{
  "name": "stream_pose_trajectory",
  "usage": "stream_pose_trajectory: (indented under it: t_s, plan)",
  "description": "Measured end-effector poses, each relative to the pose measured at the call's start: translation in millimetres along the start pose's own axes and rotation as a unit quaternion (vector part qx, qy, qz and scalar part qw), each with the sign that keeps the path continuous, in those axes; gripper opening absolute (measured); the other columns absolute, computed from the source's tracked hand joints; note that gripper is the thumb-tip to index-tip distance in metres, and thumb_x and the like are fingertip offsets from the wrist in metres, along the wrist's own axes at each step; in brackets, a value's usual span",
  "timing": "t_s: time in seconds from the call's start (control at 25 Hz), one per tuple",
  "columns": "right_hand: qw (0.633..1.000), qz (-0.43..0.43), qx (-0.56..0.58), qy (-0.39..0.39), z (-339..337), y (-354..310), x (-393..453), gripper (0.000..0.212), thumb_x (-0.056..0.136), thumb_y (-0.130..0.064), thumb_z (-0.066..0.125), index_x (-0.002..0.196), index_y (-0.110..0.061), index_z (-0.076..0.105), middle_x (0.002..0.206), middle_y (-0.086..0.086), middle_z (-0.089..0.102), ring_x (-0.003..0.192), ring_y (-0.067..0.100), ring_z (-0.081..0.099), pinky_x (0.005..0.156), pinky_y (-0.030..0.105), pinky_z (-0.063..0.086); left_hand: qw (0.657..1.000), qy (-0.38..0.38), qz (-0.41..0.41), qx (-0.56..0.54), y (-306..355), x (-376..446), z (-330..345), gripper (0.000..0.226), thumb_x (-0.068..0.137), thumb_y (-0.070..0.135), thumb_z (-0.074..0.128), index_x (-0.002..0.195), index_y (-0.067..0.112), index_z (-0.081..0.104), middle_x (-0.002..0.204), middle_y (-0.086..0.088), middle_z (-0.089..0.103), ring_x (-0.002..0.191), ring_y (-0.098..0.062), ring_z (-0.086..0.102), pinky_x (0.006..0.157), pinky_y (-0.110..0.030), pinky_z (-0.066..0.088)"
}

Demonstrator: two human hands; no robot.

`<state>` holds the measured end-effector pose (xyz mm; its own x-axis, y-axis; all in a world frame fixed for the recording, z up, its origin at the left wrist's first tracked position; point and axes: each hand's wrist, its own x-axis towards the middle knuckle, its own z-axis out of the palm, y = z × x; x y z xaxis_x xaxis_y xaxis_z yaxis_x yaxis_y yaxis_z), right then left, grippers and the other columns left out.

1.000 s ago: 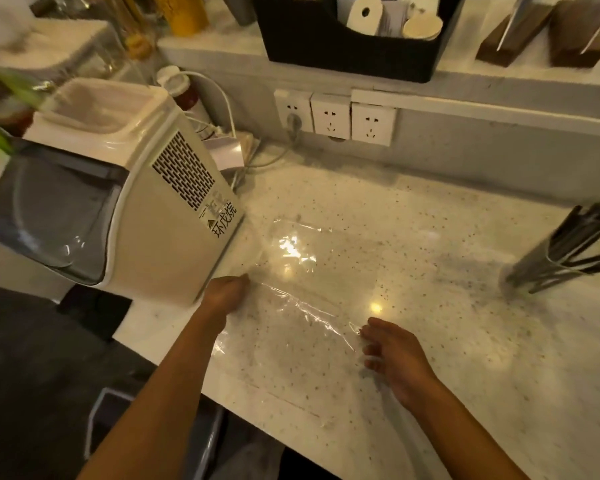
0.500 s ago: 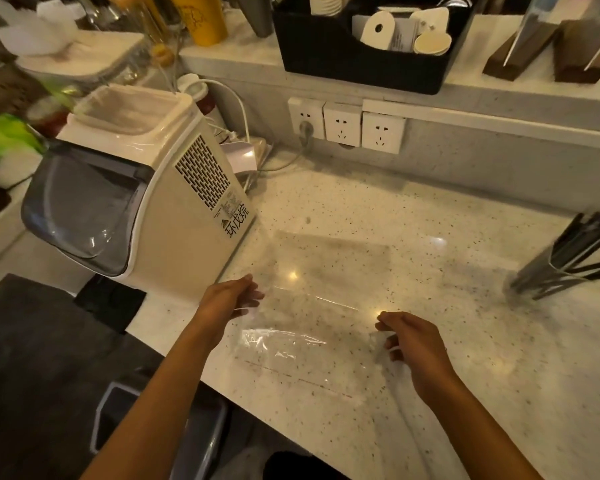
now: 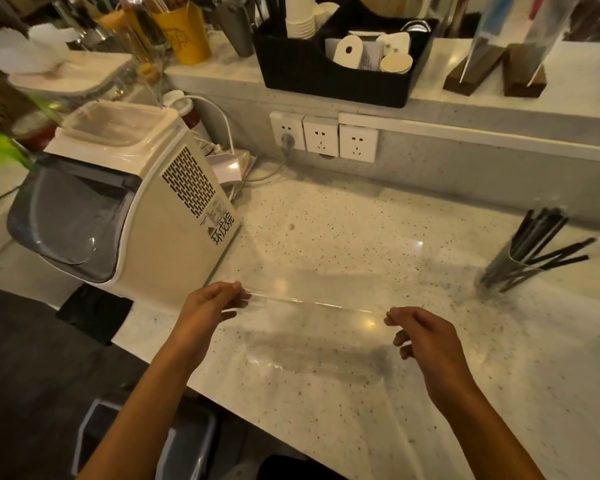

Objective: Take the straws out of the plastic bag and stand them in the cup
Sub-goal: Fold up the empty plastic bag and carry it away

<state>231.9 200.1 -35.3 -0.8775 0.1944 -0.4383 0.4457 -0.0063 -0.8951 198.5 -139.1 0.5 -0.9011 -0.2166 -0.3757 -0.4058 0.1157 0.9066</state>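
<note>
A clear, empty plastic bag is stretched flat above the speckled counter. My left hand pinches its left edge and my right hand pinches its right edge, so the near fold runs as a taut line between them. Far right on the counter, several black straws stand fanned out in a clear cup. I see no straws inside the bag.
A beige machine with a dark window stands at the counter's left. Three wall sockets sit behind, one with a cable plugged in. A black organiser with paper cups and wooden blocks line the raised shelf. A bin is below the counter edge.
Both hands have lifted the bag off the counter and pulled it taut and folded; it lay loosely spread a second ago. The camera has tilted up slightly.
</note>
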Motion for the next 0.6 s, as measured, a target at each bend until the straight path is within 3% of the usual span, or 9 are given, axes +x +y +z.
stream_pose_trajectory:
  t_s: [0.16, 0.28, 0.4, 0.52, 0.6]
  plan:
    - [0.999, -0.037, 0.019, 0.004, -9.8, -12.4, -7.1, 0.016, 0.093, -0.027, 0.068, 0.082, -0.027, 0.079, 0.087, -0.002, 0.078, 0.066, 0.017, 0.062, 0.058, 0.032, 0.049, 0.999, 0.000, 0.044, 0.005, 10.7, -12.3, 8.4, 0.021, 0.094, 0.029, 0.066, 0.093, 0.011, 0.076, 0.093, -0.009, 0.079, 0.096, -0.029, 0.073, 0.094, -0.044, 0.054]
    - [0.998, -0.055, 0.027, 0.010, -18.4, -15.1, -14.6, 0.015, 0.093, -0.026, 0.068, 0.083, -0.026, 0.079, 0.089, 0.000, 0.078, 0.065, 0.016, 0.060, 0.057, 0.031, 0.050, 0.998, -0.028, 0.061, 0.009, 13.4, -20.0, 12.7, 0.032, 0.073, 0.036, 0.081, 0.097, 0.018, 0.073, 0.096, -0.005, 0.079, 0.095, -0.022, 0.074, 0.086, -0.032, 0.056]
    - [0.996, -0.061, 0.057, -0.043, -31.2, -19.8, -20.7, 0.010, 0.089, -0.017, 0.072, 0.089, -0.022, 0.080, 0.093, 0.005, 0.078, 0.065, 0.015, 0.062, 0.053, 0.026, 0.051, 0.996, -0.017, 0.080, 0.045, 15.7, -24.5, 13.1, 0.019, 0.071, 0.031, 0.082, 0.089, 0.030, 0.075, 0.094, 0.003, 0.079, 0.089, -0.011, 0.074, 0.078, -0.021, 0.055]
    - [0.993, -0.098, -0.034, -0.048, -40.5, -25.7, -23.2, 0.019, 0.084, -0.012, 0.078, 0.089, -0.030, 0.079, 0.091, -0.003, 0.078, 0.064, 0.009, 0.064, 0.054, 0.026, 0.052, 0.988, 0.012, 0.121, 0.095, 22.3, -29.9, 12.7, 0.008, 0.074, 0.034, 0.080, 0.081, 0.036, 0.076, 0.086, 0.009, 0.078, 0.081, -0.006, 0.073, 0.067, -0.015, 0.054]
    - [0.987, -0.133, -0.088, -0.025, -43.4, -30.7, -25.6, 0.014, 0.082, -0.021, 0.081, 0.084, -0.034, 0.078, 0.090, -0.011, 0.076, 0.067, 0.004, 0.064, 0.059, 0.026, 0.051, 0.982, 0.025, 0.140, 0.126, 27.4, -34.1, 9.7, 0.007, 0.075, 0.035, 0.080, 0.080, 0.036, 0.076, 0.085, 0.011, 0.077, 0.078, -0.006, 0.072, 0.066, -0.016, 0.054]
